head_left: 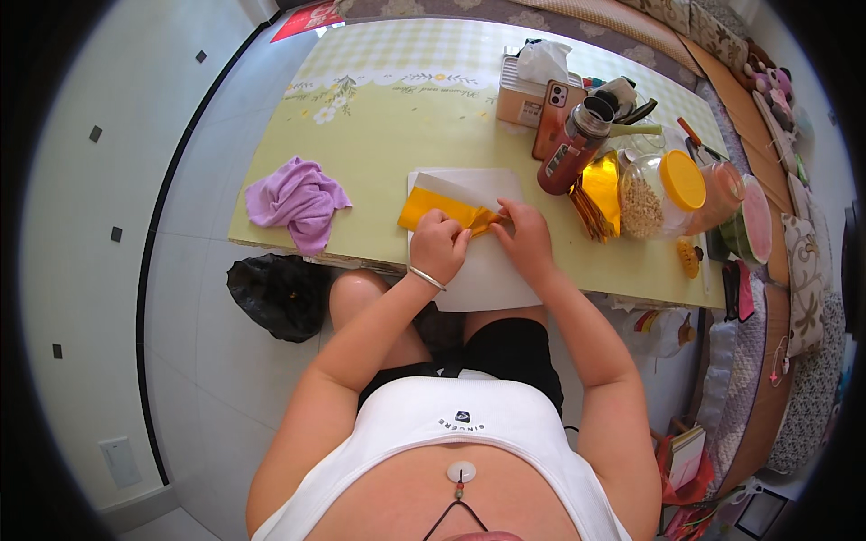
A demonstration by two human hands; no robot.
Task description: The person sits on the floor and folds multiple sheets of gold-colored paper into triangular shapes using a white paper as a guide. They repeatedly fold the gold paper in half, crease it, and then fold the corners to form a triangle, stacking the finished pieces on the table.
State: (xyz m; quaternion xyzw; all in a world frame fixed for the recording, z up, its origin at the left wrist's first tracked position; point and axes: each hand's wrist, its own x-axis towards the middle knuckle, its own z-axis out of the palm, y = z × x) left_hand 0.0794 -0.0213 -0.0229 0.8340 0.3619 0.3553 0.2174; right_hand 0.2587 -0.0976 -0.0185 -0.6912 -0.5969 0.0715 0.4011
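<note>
Above white rectangular paper (pixel 478 278): my left hand (pixel 438 247), right hand (pixel 526 236) pinch gold foil strip (pixel 422 209); right end gathered, left seemingly unworked.

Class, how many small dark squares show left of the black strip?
4: top square, farthest right; second square, farther left; third square, slightly right of the second; lowest square, farthest left. The picture's edge may hide more.

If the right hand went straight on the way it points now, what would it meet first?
Most likely the gold strip, whose crumpled end the right hand seems to touch. Past that, probably the white sheet, though depth is hard to judge here.
</note>
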